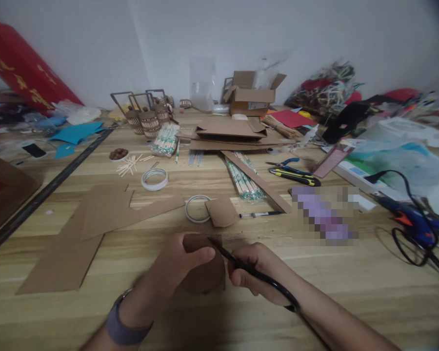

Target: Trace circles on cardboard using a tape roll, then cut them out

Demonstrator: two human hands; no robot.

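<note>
In the head view, my left hand [175, 261] grips a piece of brown cardboard [205, 278] with a rounded lower edge, its thumb lying across the top. My right hand [261, 270] is wrapped round black scissors [269, 279]. Their tip reaches the upper part of the cardboard, close to my left thumb; whether the blades are apart I cannot tell. Just beyond my hands lies a small cut cardboard piece [223, 212], partly over a thin tape ring [197, 209]. A pen [261, 214] lies to its right.
Cardboard offcuts [66, 243] lie at left, with a white tape roll [154, 179] beyond. Bundled sticks [245, 178], a yellow-black utility knife [294, 176] and pliers [283, 163] lie further back. A glue gun [413, 222] with its cable sits at right. Small wooden buckets [149, 124] stand behind.
</note>
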